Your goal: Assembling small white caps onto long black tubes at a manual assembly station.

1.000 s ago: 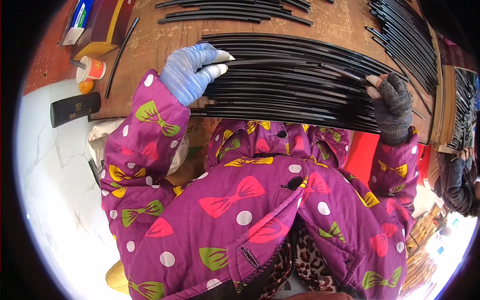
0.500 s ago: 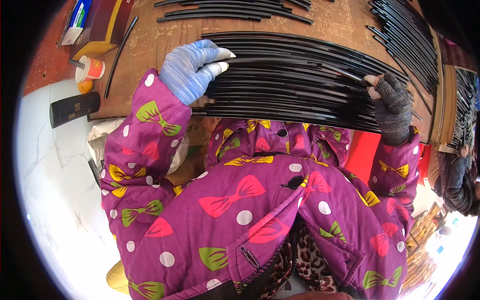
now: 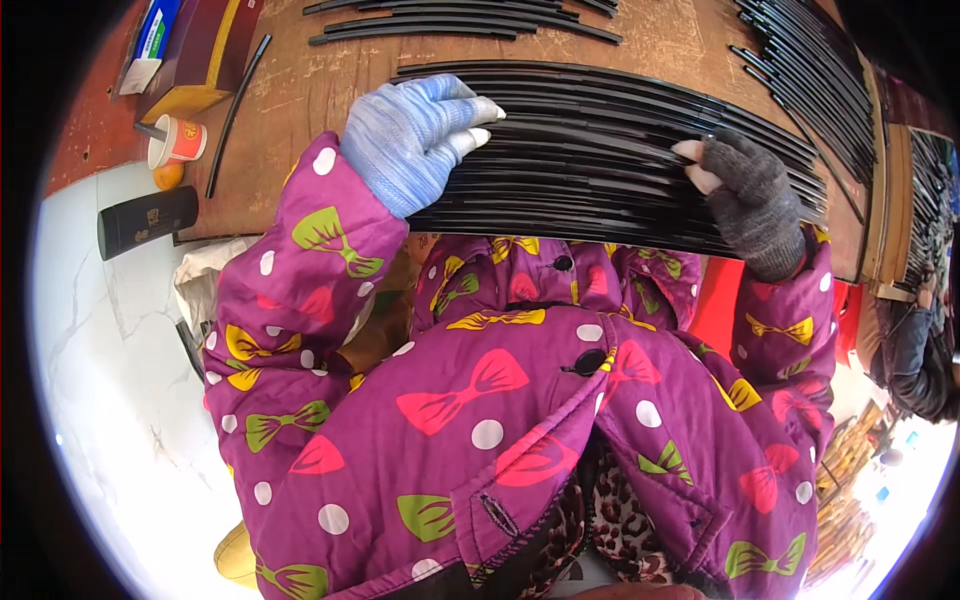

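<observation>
A wide row of slim, glossy black rods (image 3: 590,150) lies side by side on the brown tabletop in front of me. My left hand (image 3: 415,140), in a light blue knit glove with white fingertips, is over the left part of the row, its thumb and forefinger closed around a black rod. Over the right part is my right hand (image 3: 748,190) in a dark grey glove with bare fingertips. Its thumb and fingers pinch at a rod of the same row; the palm side is hidden.
More black rods (image 3: 470,22) lie at the far edge, and a dense bundle (image 3: 810,80) at the far right. On the left are a single rod (image 3: 238,115), a paper cup (image 3: 180,140), an orange fruit (image 3: 168,176), a dark case (image 3: 148,222) and a box (image 3: 205,60). Another person's sleeve (image 3: 915,350) shows at right.
Both hands have moved inward along the rods: my left hand to the right, my right hand to the left. The thin shiny rod at my right fingertips no longer stands out.
</observation>
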A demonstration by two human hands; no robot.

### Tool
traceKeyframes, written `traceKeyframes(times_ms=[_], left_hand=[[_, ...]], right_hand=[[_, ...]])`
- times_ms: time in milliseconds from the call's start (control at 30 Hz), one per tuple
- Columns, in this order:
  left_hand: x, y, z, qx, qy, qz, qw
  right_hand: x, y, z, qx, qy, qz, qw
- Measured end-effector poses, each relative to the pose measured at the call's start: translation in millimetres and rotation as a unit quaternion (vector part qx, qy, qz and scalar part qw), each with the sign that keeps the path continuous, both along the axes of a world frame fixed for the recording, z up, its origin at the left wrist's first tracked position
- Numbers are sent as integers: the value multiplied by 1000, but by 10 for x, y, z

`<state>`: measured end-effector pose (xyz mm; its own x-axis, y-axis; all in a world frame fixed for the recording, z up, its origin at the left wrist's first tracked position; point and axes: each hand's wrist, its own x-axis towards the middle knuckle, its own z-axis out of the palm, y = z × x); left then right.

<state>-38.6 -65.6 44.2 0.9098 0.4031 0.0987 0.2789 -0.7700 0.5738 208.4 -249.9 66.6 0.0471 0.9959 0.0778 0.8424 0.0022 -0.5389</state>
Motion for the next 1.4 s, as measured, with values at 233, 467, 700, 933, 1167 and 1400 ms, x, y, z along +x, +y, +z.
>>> traceKeyframes(times_ms=[233, 467, 700, 933, 1167, 1400], left_hand=[[-197, 178, -155, -124, -6, 51, 991], [-218, 189, -97, -194, 4, 64, 979], [-167, 34, -40, -153, -6, 62, 986], [-201, 21, 5, -201, -23, 72, 977], [25, -109, 56, -84, -14, 10, 996], [-161, 91, 26, -90, 14, 58, 994]], right_hand=[[654, -288, 10, 162, -90, -201, 962], [965, -936, 13, 13, 95, -374, 923], [767, -720, -269, 186, 388, -246, 869], [544, -527, -255, 115, 437, -346, 822], [-454, -88, -53, 1, 400, -240, 885], [-144, -149, -126, 93, 448, -245, 855]])
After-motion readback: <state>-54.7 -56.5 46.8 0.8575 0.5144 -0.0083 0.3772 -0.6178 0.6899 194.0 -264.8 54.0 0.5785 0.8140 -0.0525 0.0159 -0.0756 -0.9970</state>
